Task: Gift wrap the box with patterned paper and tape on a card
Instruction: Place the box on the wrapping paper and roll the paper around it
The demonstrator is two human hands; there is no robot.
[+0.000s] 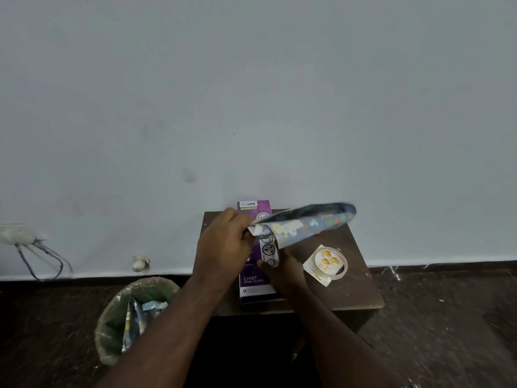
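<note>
Both our forearms reach over a small dark counter (361, 295), where the purple box (256, 287) lies flat against the wall. Our left hand (223, 247) grips one end of a rolled patterned paper (302, 222) (blurred), raised above the box; our right hand (282, 270) pinches its loose corner. Card (316, 271) and tape ring (331, 263) sit right of the box. A lined bin (112, 331) stands at left.

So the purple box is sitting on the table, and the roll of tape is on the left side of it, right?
Not quite. The head view shows the purple box on the table, but the roll of tape lies to its right, on top of a card.
</note>
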